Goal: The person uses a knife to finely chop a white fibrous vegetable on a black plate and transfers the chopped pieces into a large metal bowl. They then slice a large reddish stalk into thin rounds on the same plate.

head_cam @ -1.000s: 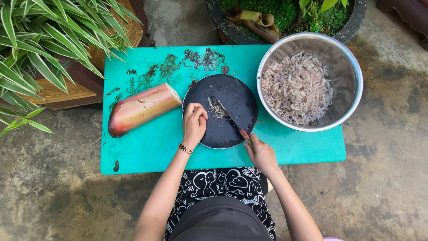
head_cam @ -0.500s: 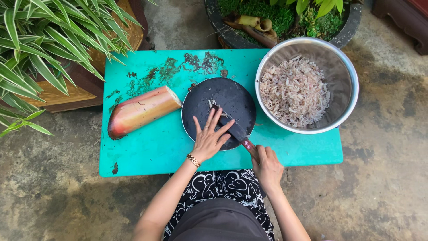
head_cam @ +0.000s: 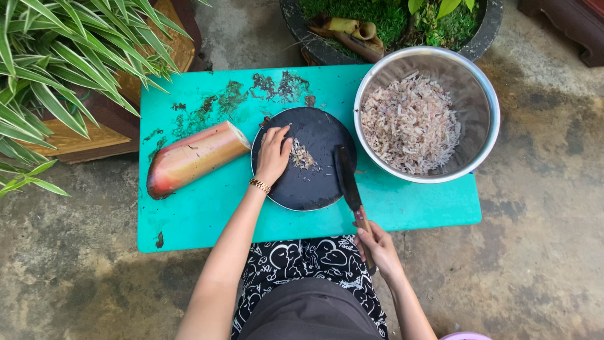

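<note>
On top of the teal table (head_cam: 207, 220) sits pretty much everything, so biggest first. Far right is a big steel bowl (head_cam: 478, 88), touching the board's right side and loaded with pale pinkish shreds (head_cam: 412, 123). Left side has a banana blossom chunk (head_cam: 192, 157), long axis running near-left to far-right, cut end pointing at the board. Middle is a round black chopping board (head_cam: 321, 189) with just a small heap of shreds (head_cam: 302, 155) on its far-left part. That little heap lies right under the fingertips of the left hand (head_cam: 274, 154), fingers loosely curled around it, so the left is way nearer than the other. The right hand (head_cam: 376, 244) hangs off the near table edge, wrapped around the handle of a dark knife (head_cam: 348, 179), blade lying near-to-far along the board's right side, apart from the heap.
</note>
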